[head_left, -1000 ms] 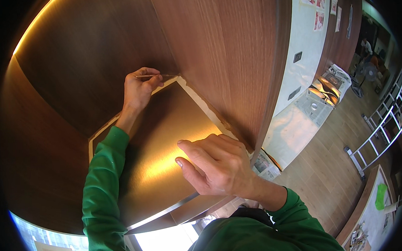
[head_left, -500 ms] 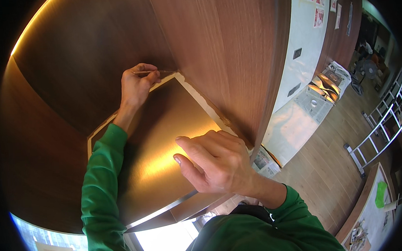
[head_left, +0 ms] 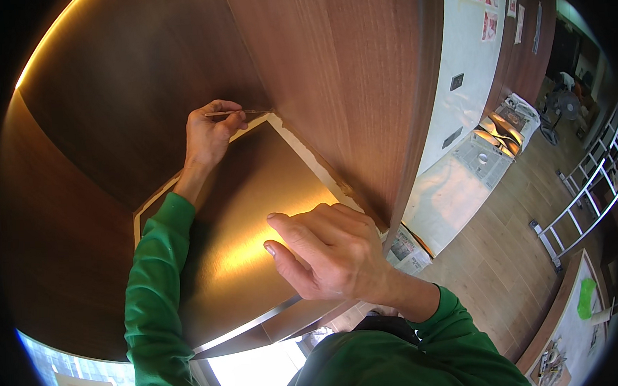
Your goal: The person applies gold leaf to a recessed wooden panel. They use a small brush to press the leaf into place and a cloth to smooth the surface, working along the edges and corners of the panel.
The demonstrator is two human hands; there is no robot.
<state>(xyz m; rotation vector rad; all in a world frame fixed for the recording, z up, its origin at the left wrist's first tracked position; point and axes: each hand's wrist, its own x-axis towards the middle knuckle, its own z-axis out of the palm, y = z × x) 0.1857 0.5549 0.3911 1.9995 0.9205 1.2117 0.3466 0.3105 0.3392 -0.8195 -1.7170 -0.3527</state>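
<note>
Step in hand, as I read it: working the seam at the top corner of the brass panel (head_left: 255,223), centre of frame, set into the wood wall (head_left: 331,75). Left hand (head_left: 210,132), upper centre-left, pinches a thin tool (head_left: 240,113), w/ its tip at the panel's upper corner, right on the pale strip (head_left: 314,162) that runs along the panel's edge. Right hand (head_left: 332,250), centre, holds nothing: fingers together, tips and palm pressed flat on the panel, bracing it.

Next move prob. calls for a steady run of the tool along the seam, light pressure, right hand keeping the panel from shifting.

Hard to tell: what the tool is (blade, stick or scraper), too thin. Strip could be tape, filler or bare substrate, can't say. Panel's lower edge is cut by the green sleeve (head_left: 151,296) and body at bottom. Floor (head_left: 505,253) and ladder (head_left: 578,202) at right are far below, bent by the lens.
</note>
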